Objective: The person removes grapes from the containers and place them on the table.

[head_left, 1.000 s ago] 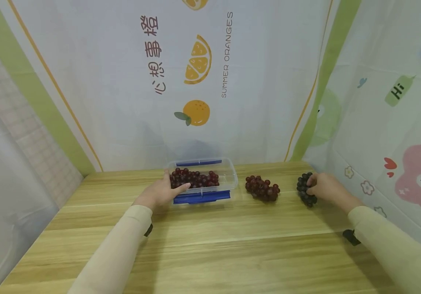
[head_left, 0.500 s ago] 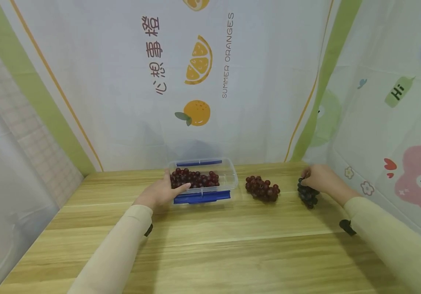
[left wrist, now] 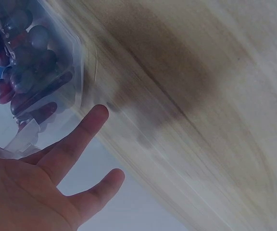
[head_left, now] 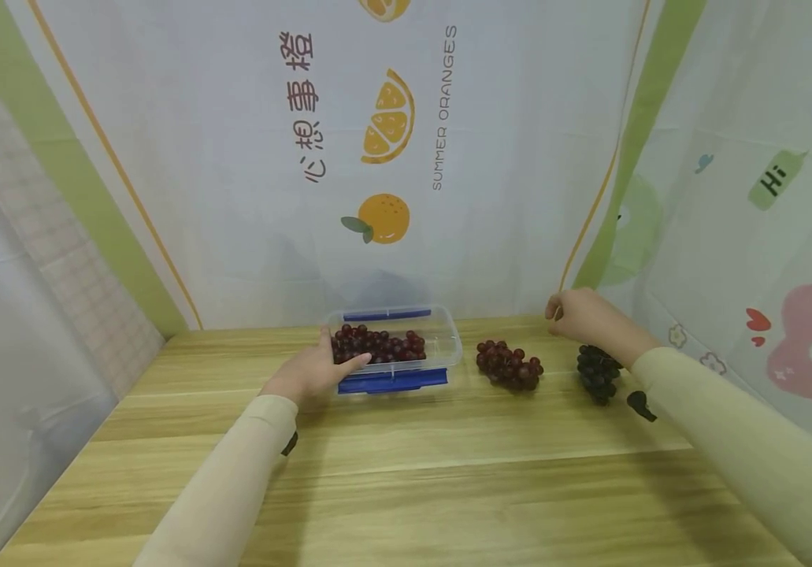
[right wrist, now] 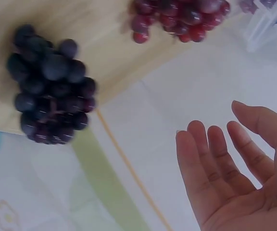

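My left hand [head_left: 306,366] rests against the left end of a clear plastic container [head_left: 441,339], its thumb lying along the front rim. In the left wrist view, straight, spread fingers [left wrist: 76,144] show beside the container's wall. Inside the container is a bunch of dark red grapes [head_left: 377,345]. My right hand [head_left: 586,316] hovers over the table's back edge with loosely bent fingers and holds nothing. Just below its wrist lies a bunch of black grapes [head_left: 597,374], whole in the right wrist view. Between container and hand sits another bunch of red grapes [head_left: 508,366].
Blue locking flaps [head_left: 393,381] hang open along the container's long sides. Behind the wooden table [head_left: 406,457] stands a white printed curtain [head_left: 505,197]. A second patterned cloth [head_left: 724,260] borders the right side.
My right hand has let go of the black grapes and moved up and left, away from them. The black bunch has shifted slightly. My left hand has stayed at the container.
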`<state>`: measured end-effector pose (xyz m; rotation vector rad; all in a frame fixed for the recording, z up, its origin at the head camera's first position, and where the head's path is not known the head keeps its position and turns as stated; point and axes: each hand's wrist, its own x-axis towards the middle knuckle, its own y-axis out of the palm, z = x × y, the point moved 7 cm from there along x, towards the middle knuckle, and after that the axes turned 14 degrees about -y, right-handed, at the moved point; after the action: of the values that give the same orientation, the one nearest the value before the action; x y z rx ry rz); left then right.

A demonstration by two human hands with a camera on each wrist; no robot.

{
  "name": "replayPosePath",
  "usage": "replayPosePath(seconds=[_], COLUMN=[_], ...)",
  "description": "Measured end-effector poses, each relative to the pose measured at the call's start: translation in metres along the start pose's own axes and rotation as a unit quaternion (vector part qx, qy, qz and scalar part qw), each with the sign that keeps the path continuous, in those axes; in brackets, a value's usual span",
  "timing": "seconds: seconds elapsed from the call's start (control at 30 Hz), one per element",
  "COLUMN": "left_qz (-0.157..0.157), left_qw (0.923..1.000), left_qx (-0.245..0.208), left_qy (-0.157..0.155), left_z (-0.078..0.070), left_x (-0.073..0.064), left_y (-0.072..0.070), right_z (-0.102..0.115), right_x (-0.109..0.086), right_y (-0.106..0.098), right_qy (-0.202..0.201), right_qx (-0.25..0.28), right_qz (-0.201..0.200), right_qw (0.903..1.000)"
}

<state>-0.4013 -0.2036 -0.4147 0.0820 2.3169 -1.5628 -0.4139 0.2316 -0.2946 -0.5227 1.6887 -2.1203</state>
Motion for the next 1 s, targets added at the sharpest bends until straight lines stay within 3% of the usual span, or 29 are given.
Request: replayPosePath(seconds=[0.43, 0.73, 1.0], left_qz=[0.001, -0.004, -0.018], left_qw=[1.0, 0.9999, 0.9997], left_qx=[-0.003, -0.01, -0.011], left_qy=[0.0, 0.003, 0.009], left_z=[-0.001, -0.001, -0.001], left_x=[-0.002, -0.003, -0.002], left_y=[-0.002, 0.0, -0.001], right_z=[0.061, 0.107, 0.156], right_x=[0.042, 0.066, 0.09], right_y=[-0.015, -0.006, 0.002], right_qy=[-0.039, -0.07, -0.148], right_qx=[-0.01, 0.007, -0.044], right_qz=[0.023, 0.068, 0.108], right_qw=[0.9989, 0.9952, 0.9821])
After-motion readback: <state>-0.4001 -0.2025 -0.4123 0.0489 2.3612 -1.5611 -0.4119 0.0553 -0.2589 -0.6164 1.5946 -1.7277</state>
